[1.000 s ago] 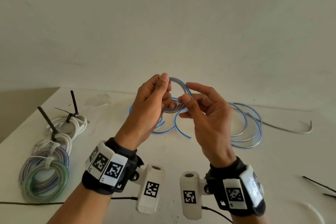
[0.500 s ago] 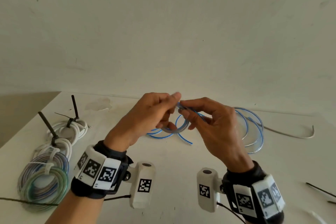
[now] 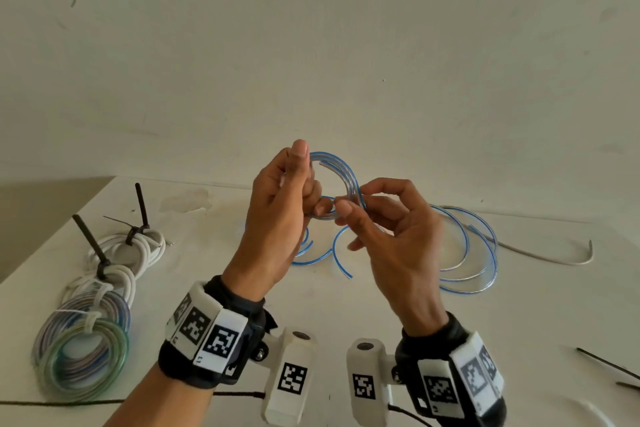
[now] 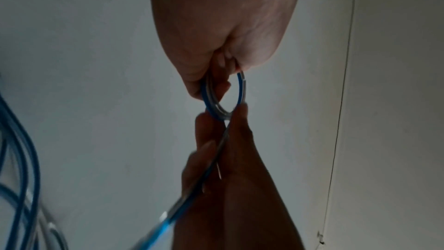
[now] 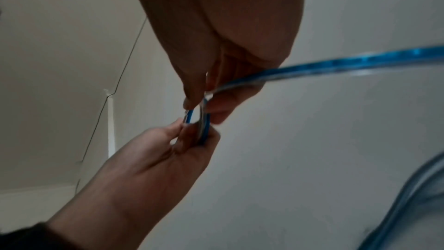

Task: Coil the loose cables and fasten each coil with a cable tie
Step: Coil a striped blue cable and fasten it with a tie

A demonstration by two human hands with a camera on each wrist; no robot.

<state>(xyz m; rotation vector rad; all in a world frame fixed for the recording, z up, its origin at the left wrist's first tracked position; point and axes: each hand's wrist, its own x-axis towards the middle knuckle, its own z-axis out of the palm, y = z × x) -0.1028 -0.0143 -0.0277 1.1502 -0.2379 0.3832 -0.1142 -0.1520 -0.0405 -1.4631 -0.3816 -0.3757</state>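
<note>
A clear cable with a blue stripe [image 3: 346,177] is wound into a small ring held up above the table. My left hand [image 3: 294,198] grips the ring's left side, thumb upright on top. My right hand [image 3: 349,204] pinches the ring's lower right between thumb and forefinger. In the left wrist view the ring [image 4: 225,98] hangs between both hands' fingertips. In the right wrist view the cable [image 5: 336,64] runs off to the right from the pinch. The rest of the cable [image 3: 464,253] lies in loose loops on the white table.
Tied coils lie at the left: two white ones [image 3: 138,246] with black ties and a striped one [image 3: 83,350] with white ties. A loose white wire [image 3: 554,256] lies at the far right. Black cable ties [image 3: 609,366] sit at the right edge. A wall stands behind the table [image 3: 194,288].
Both hands have lifted the small ring back up from just above the table. The left thumb now stands upright over the ring's top, and the right hand has shifted to its lower right.
</note>
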